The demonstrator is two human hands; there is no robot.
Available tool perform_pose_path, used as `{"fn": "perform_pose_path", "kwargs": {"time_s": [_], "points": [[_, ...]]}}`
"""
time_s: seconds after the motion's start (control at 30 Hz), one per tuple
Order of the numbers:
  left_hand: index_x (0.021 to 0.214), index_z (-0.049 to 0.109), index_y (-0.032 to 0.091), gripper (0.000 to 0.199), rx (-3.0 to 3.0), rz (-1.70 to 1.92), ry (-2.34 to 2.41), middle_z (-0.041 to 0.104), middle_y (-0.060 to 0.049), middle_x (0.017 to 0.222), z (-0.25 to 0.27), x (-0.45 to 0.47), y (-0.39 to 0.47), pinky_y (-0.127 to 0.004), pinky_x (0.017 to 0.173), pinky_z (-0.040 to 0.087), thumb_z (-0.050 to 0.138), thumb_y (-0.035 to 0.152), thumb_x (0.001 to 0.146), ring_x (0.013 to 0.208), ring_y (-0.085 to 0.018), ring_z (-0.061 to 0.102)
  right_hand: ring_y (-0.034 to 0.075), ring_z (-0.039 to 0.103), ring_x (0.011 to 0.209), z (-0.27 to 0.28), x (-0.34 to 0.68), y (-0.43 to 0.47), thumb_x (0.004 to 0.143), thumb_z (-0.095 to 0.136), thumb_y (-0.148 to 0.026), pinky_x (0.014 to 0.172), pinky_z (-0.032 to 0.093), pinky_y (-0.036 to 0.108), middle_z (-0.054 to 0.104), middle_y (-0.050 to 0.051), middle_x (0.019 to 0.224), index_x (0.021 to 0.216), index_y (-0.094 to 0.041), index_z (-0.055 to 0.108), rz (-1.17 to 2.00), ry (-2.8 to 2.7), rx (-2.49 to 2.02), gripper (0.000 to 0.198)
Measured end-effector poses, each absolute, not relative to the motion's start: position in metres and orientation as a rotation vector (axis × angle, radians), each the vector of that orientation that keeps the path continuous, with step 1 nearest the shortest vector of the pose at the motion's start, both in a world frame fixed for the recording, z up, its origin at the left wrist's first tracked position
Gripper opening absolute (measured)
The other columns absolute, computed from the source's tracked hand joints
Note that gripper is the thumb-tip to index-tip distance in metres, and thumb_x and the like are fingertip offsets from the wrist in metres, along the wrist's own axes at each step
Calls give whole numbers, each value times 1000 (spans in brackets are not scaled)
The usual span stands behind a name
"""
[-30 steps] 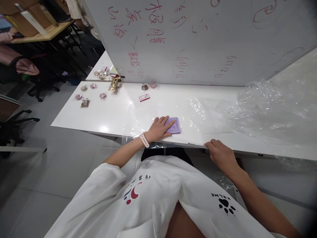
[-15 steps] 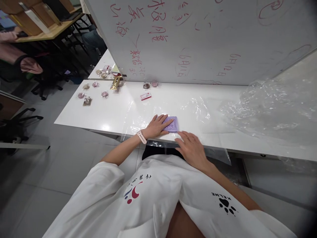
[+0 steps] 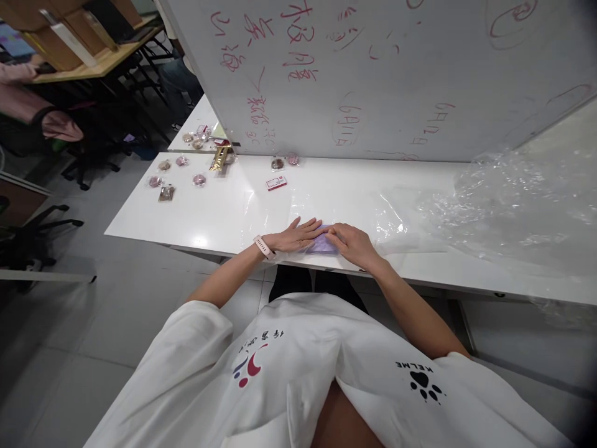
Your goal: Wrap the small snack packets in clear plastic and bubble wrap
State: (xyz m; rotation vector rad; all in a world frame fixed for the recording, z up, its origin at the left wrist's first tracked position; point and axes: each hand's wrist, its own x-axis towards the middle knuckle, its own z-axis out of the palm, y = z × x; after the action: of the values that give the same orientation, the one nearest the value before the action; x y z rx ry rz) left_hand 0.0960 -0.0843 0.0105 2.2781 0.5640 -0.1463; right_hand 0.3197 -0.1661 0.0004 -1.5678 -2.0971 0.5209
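A flat purple square packet (image 3: 321,246) lies near the front edge of the white table, with clear plastic film (image 3: 389,214) under and around it. My left hand (image 3: 298,236) rests flat on the packet's left part, fingers stretched out. From the right, my right hand (image 3: 355,244) bends over the packet, its fingers together and drawn in on the film on top. Its fingertips come close to those of my left hand. Between the hands only part of the purple surface shows.
A whiteboard (image 3: 373,81) with red writing stands along the table's back. Crumpled clear plastic (image 3: 517,211) covers the right end. Small wrapped pieces (image 3: 166,193), a gold packet (image 3: 219,158) and a red-and-white box (image 3: 277,183) lie left and behind. Another person's sleeve (image 3: 16,73) shows far left.
My right hand has moved up from the table edge onto the packet. The film that hung over the front edge is now folded up across it. My left hand stays on the packet.
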Motion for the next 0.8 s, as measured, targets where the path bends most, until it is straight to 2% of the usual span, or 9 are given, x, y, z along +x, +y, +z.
{"fn": "perform_pose_path", "kwargs": {"time_s": [0.07, 0.17, 0.23, 0.33, 0.4, 0.5, 0.63, 0.73, 0.8], "points": [[160, 22, 28, 65, 2204, -155, 549, 15, -2, 169, 21, 92, -79, -51, 126, -7, 23, 59, 103, 157, -23, 5, 19, 63, 86, -6, 314, -168, 96, 53, -33, 73, 44, 30, 71, 3, 92, 82, -22, 60, 522, -1978, -1576, 19], [154, 40, 28, 61, 2121, -149, 618, 32, -3, 164, 45, 79, -78, -43, 126, 19, 22, 58, 103, 153, -21, 28, 20, 63, 89, -13, 306, -168, 90, 60, -28, 74, 44, 31, 71, 3, 91, 73, -22, 57, 510, -1853, -1594, 18], [146, 52, 25, 61, 2178, -175, 726, 38, -6, 161, 60, 66, -88, -43, 121, 31, 33, 61, 100, 148, -25, 38, 19, 62, 89, -15, 303, -168, 87, 61, -26, 73, 44, 31, 71, 2, 90, 69, -22, 55, 506, -1807, -1606, 19], [130, 63, 18, 58, 2466, -217, 941, 45, -14, 156, 72, 48, -121, -54, 121, 26, 68, 54, 84, 147, -36, 36, 19, 62, 88, -16, 302, -168, 86, 60, -24, 70, 43, 30, 71, 2, 89, 67, -22, 53, 498, -1794, -1613, 21], [116, 68, 16, 43, 2638, -173, 1082, 53, -16, 149, 71, 36, -146, -58, 122, 20, 75, 36, 78, 146, -37, 38, 19, 61, 88, -16, 302, -168, 86, 59, -24, 69, 43, 30, 71, 2, 89, 67, -22, 53, 489, -1808, -1616, 20], [91, 70, 20, 9, 2662, 36, 1323, 65, -11, 135, 59, 13, -168, -58, 122, 21, 63, 22, 86, 137, -32, 51, 19, 61, 88, -16, 303, -169, 86, 58, -24, 68, 42, 30, 71, 3, 89, 68, -22, 54, 473, -1832, -1618, 19], [82, 70, 24, 27, 2329, 335, 1512, 76, -4, 108, 40, -27, -158, -56, 123, 18, 49, 33, 97, 117, -24, 63, 19, 60, 89, -17, 301, -168, 87, 58, -22, 70, 43, 31, 71, 2, 93, 69, -22, 53, 480, -1844, -1588, 19], [79, 69, 24, 35, 2113, 281, 1506, 75, -2, 92, 33, -50, -143, -55, 122, 18, 45, 41, 97, 102, -22, 65, 20, 60, 89, -16, 297, -167, 87, 57, -21, 71, 43, 31, 72, 2, 93, 68, -22, 51, 501, -1859, -1555, 20], [78, 69, 24, 32, 2123, 213, 1550, 74, -2, 87, 35, -59, -138, -58, 121, 17, 47, 41, 94, 98, -22, 64, 20, 60, 89, -15, 295, -167, 87, 56, -21, 70, 43, 31, 72, 2, 94, 68, -22, 51, 516, -1863, -1546, 20]]}}
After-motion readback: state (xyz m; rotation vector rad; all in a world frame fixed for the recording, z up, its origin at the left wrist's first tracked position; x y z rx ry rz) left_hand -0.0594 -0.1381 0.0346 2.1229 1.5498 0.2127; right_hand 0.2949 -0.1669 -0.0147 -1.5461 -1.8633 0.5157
